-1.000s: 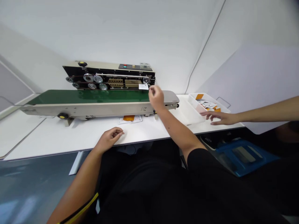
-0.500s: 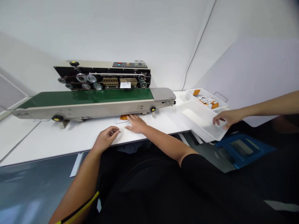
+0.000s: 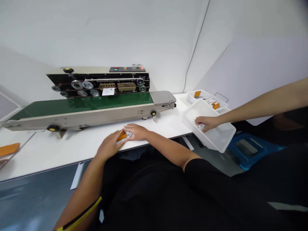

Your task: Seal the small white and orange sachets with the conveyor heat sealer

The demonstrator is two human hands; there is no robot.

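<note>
So your orange-and-white packet is right between your two hands, low over the near part of the white tabletop. Can't tell if it's one piece or a couple stacked, or if it's touching the table.

Your left hand is mostly closed around the left end, fingers bent over the far side and thumb along the near side, so only a small gap there, filled by the packet. Your right hand has the other end, fingers curved over the white part and partly hiding it. The orange bit shows in between, basically at the fingertips of both hands.

For room: the table's near edge is just under your wrists, and the side of the conveyor is a short way beyond your knuckles, with a strip of tabletop between. To your left the tabletop runs on to a seam and another orange piece at the edge of view.

Up on the sealing machine, a white card sits just above the green belt.

Off to your right, a co-worker's hand grips something white inside the front bin, which pokes out past the table edge.
</note>
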